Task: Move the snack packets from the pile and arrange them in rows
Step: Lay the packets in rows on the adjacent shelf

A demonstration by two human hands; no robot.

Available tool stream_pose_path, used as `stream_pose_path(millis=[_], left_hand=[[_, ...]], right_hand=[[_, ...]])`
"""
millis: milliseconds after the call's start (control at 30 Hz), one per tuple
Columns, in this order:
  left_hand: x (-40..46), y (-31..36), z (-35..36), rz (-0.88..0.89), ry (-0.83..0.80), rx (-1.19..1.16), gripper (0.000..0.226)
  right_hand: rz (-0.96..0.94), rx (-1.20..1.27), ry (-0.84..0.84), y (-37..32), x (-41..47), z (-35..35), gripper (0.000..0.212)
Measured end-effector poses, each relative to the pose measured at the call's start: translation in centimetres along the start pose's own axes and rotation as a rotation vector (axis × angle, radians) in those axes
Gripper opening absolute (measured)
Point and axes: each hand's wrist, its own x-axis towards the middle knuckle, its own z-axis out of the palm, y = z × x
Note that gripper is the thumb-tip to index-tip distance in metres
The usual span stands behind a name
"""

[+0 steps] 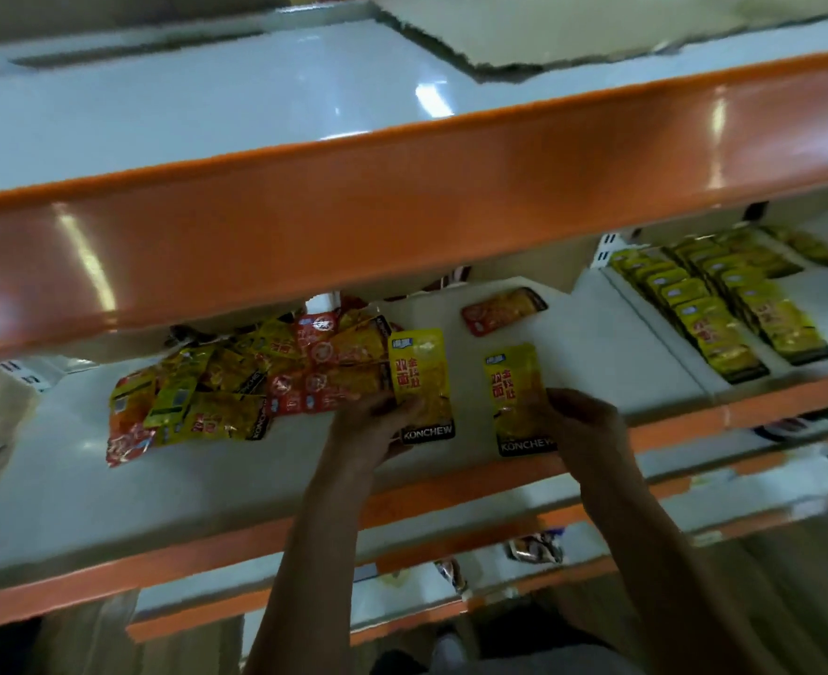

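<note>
Up on the white shelf [85,504], the left hand [378,426] pinches one yellow packet [422,382] beside the jumbled red-and-yellow pile [236,382]; the right hand [585,421] grips a second yellow packet [517,392], both glossy with black KONCHEW bands. Overlapping yellow rows [724,304] lie far right; a lone red packet [502,310] sits behind.

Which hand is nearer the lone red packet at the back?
Right. The right hand holds a yellow packet just in front of the red packet; the left hand is further left, beside the pile.
</note>
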Motion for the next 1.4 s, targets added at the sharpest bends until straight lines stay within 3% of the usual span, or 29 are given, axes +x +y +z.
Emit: stream_pose_path(millis=[267, 400, 633, 967, 1133, 1400], left_hand=[[0.6, 0.6, 5.4, 0.001, -0.199, 0.078, 0.012], [0.6, 0.8, 8.8, 0.009, -0.287, 0.099, 0.017], [0.1, 1.0, 16.4, 0.005, -0.403, 0.097, 0.021], [-0.8, 0.3, 31.1, 0.073, -0.339, 0.13, 0.02], [-1.9, -0.1, 38.8, 0.004, -0.291, 0.063, 0.004], [-1.7, -0.4, 48.0, -0.003, -0.311, 0.107, 0.004]], right_hand=[[0.024, -0.006, 0.261, 1.3, -1.2, -5.0, 0.009], [0.014, 0.011, 0.334, 1.4, -1.9, -7.7, 0.002], [0.026, 0.065, 0.402, 1.5, -1.4, -14.3, 0.012], [-0.007, 0.044, 0.416, 0.9, 2.2, -28.6, 0.014], [-0.007, -0.066, 0.357, 0.2, 3.8, -36.3, 0.008], [-0.015, 0.022, 0.382, 0.4, 7.2, -44.8, 0.012]])
